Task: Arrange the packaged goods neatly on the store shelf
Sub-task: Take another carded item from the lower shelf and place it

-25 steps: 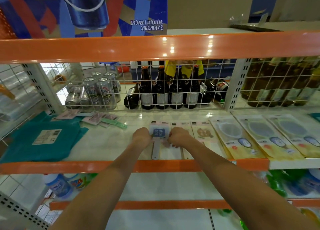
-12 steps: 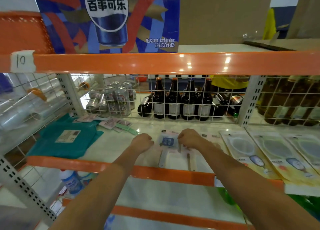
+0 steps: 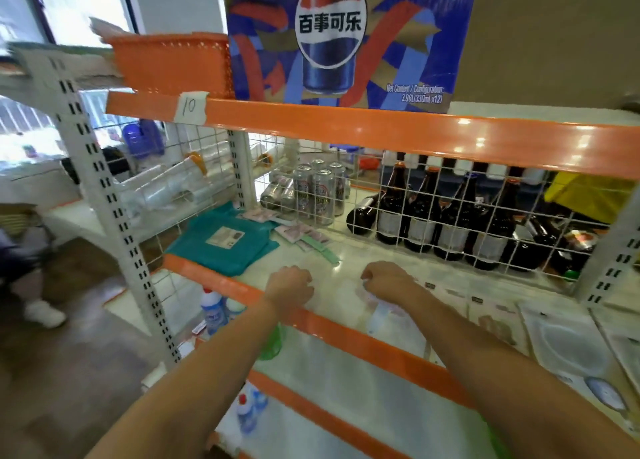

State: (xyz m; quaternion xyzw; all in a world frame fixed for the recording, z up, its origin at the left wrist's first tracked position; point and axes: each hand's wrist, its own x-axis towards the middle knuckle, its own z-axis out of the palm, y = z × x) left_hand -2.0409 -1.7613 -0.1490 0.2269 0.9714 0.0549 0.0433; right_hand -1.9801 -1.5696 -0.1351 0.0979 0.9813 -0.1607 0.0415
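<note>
A white store shelf with an orange front rail (image 3: 349, 332) holds flat packaged goods. My right hand (image 3: 384, 279) is curled over the top of a small, blurred carded package (image 3: 378, 312) lying near the front rail. My left hand (image 3: 290, 287) sits as a loose fist at the rail, left of that package and apart from it, with nothing seen in it. More flat carded packages (image 3: 568, 344) lie in a row to the right. At the shelf's left end lie a teal bagged item (image 3: 225, 242) and some small sachets (image 3: 304, 234).
A wire mesh back (image 3: 450, 216) separates this shelf from cans (image 3: 320, 192) and brown bottles (image 3: 429, 216) behind. A Pepsi carton (image 3: 346, 39) and an orange basket (image 3: 173, 64) stand on the shelf above. White bottles (image 3: 212, 311) are below. A person's leg and shoe (image 3: 41, 315) are at left.
The view has swung left and up. My left hand has let go of the small package and moved left to the rail; my right hand stays on the package.
</note>
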